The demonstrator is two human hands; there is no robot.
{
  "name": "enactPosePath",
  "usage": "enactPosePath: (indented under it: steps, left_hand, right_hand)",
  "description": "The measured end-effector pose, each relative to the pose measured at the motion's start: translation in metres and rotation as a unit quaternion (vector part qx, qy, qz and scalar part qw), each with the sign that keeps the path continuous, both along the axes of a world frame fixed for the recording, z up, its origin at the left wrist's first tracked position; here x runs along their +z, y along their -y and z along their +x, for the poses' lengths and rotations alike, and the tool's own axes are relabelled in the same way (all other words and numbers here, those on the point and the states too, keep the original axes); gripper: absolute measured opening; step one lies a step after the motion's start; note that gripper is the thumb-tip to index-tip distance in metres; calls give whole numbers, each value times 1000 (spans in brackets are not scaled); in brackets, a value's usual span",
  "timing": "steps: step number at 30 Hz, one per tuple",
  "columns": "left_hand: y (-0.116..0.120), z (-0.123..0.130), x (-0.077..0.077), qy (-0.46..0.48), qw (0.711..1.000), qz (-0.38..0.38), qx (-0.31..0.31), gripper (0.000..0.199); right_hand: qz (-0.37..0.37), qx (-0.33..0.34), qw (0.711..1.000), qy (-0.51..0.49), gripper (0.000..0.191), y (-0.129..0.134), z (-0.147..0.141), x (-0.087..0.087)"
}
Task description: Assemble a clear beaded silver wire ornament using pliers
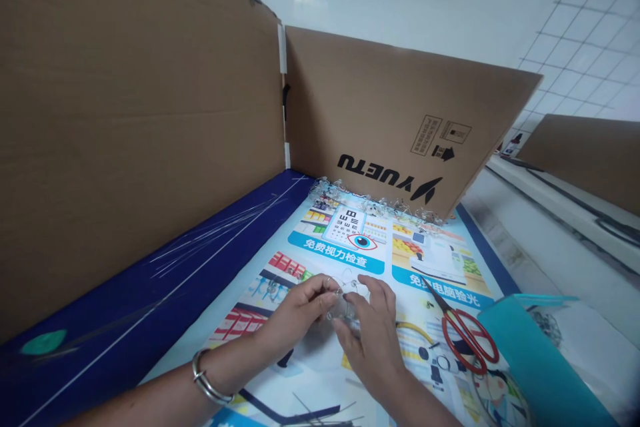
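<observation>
My left hand (pixel 305 310), with a silver bangle (pixel 206 380) on its wrist, pinches a small tangle of thin, clear or silvery wire (pixel 345 310) over the printed poster. My right hand (pixel 373 320) is at the right side of the same piece, its thumb and fingers curled round it. The fine shape of the piece is too small to tell. Red-handled scissors (pixel 470 340) lie to the right of my right hand, their blades pointing away.
Cardboard panels (pixel 150 113) stand at the left and back (pixel 400 107). Small wire pieces (pixel 380 203) line the back panel's foot. Loose wires (pixel 320 417) lie near the front edge, more (pixel 215 233) on the blue strip. A teal box (pixel 545 360) stands at the right.
</observation>
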State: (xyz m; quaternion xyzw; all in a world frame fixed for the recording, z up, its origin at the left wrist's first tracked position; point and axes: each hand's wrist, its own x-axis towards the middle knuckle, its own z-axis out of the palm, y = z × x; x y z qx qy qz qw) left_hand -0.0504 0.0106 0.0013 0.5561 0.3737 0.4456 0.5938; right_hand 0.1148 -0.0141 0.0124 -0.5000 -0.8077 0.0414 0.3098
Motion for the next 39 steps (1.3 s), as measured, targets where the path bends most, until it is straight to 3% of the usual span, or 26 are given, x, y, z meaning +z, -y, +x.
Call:
enactPosePath:
  steps: [6, 18, 22, 27, 32, 39]
  left_hand:
    - [-1, -1, -1, -1, 1000, -6, -7, 16]
    - [-1, 1, 0, 9, 1000, -23, 11, 13]
    - [-2, 1, -2, 1, 999, -14, 32, 12]
    - [-4, 0, -5, 1, 997, -31, 68, 13]
    - [-4, -1, -7, 0, 998, -30, 58, 13]
    - [-9, -3, -10, -16, 998, -63, 1, 15]
  right_hand:
    - [-1, -11, 999, -46, 17, 0, -1, -6]
    - [105, 23, 994, -36, 8, 3, -1, -3]
    - [121, 80, 988, 52, 10, 1, 5, -5]
    - [118, 209, 950, 200, 14, 1, 15, -5]
    - [90, 216, 937, 260, 19, 5, 15, -7]
    - [32, 197, 942, 269, 8, 7, 15, -11]
